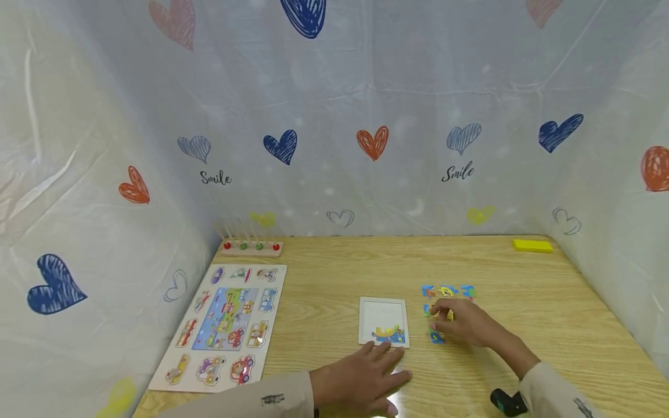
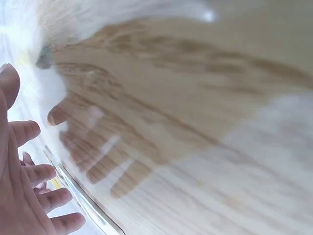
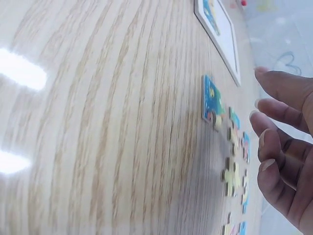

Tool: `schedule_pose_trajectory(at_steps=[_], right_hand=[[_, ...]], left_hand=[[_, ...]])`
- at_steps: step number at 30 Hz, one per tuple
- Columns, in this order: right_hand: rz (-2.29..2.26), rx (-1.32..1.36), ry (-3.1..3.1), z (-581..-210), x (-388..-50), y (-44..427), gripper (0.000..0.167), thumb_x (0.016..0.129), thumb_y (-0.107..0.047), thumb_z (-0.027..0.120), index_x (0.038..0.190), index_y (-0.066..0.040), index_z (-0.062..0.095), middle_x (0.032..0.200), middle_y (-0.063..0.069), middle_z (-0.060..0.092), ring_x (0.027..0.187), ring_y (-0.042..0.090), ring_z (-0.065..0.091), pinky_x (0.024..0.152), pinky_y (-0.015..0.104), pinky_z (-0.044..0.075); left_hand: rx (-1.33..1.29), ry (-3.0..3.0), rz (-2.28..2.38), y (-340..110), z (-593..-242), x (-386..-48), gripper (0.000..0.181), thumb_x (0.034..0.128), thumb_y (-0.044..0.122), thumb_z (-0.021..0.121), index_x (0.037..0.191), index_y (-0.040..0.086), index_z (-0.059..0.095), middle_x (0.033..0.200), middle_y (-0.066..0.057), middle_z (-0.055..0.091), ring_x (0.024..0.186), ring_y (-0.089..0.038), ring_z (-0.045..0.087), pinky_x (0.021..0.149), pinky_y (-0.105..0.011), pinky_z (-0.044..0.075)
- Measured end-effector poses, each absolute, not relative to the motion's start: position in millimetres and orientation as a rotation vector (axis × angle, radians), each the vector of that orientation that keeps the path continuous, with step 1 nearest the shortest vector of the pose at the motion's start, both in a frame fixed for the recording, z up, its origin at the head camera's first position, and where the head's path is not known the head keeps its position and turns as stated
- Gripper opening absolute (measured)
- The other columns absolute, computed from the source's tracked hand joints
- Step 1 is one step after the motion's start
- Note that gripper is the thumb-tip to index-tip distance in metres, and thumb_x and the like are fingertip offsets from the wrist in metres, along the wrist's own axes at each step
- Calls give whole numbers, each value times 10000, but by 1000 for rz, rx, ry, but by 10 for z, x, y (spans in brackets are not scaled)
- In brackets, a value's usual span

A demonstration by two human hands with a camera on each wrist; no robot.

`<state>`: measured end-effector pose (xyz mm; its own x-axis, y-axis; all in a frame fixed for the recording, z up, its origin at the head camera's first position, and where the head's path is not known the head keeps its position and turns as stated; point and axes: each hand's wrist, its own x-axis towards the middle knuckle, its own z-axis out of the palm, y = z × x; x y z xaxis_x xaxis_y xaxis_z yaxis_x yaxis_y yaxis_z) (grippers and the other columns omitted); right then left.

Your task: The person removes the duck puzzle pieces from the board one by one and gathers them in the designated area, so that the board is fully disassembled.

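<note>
A small white puzzle frame [image 1: 382, 310] lies on the table, with joined yellow and blue jigsaw pieces [image 1: 389, 334] in its lower right part. Just in front of it my left hand [image 1: 366, 377] is spread, its fingertips by the frame's near edge; whether they touch it I cannot tell. Over the loose jigsaw pieces [image 1: 447, 291] to the right hovers my right hand [image 1: 465, 322], fingers bent loosely and thumb apart, with nothing seen between them. In the right wrist view, one blue-green piece [image 3: 212, 100] lies nearest the frame, while several others sit in rows below the fingers.
On the left lies a large picture board [image 1: 222, 331] with vehicle pieces. Behind it stands a wooden peg stand [image 1: 252, 249] with red and green beads. A yellow block [image 1: 532, 246] is at the far right, and a dark object [image 1: 508, 402] lies beside my right sleeve.
</note>
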<state>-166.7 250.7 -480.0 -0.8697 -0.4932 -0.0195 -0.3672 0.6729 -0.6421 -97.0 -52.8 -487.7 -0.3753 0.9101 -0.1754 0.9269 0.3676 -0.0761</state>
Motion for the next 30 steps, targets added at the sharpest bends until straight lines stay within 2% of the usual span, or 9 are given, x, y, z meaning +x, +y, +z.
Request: schedule_pose_trajectory(at_steps=[6, 12, 23, 30], right_hand=[[-962, -773, 2682, -4816, -1737, 2377, 269, 948, -305, 710, 1079, -72, 688, 823, -99, 611, 531, -10, 376, 511, 216, 394], [-892, -819, 2697, -4775, -1791, 2253, 258, 965, -323, 686, 1086, -95, 694, 854, -113, 616, 690, 13, 504, 649, 228, 453], [-964, -948, 2557, -4813, -1921, 1965, 167, 962, -229, 694, 1081, -114, 708, 898, -70, 658, 699, 39, 532, 638, 229, 472], [-906, -1037, 2465, -4851, -1984, 1817, 212, 913, -207, 752, 1111, -133, 739, 993, -10, 663, 882, 102, 583, 734, 262, 490]], left_hand=[[1701, 2526, -232, -453, -4898, -938, 663, 1030, 636, 230, 1584, 278, 299, 1652, -121, 259, 1496, -353, 310, 1137, -497, 391], [1705, 2533, -240, -432, -4888, -929, 665, 1028, 638, 239, 1583, 276, 298, 1644, -121, 278, 1488, -353, 321, 1099, -478, 434], [1680, 2500, -256, -462, -4912, -945, 675, 1032, 632, 229, 1597, 267, 280, 1658, -116, 249, 1501, -351, 297, 1098, -479, 436], [1713, 2491, -257, -464, -4922, -947, 672, 1037, 621, 228, 1603, 260, 261, 1659, -118, 242, 1499, -357, 302, 1086, -480, 450]])
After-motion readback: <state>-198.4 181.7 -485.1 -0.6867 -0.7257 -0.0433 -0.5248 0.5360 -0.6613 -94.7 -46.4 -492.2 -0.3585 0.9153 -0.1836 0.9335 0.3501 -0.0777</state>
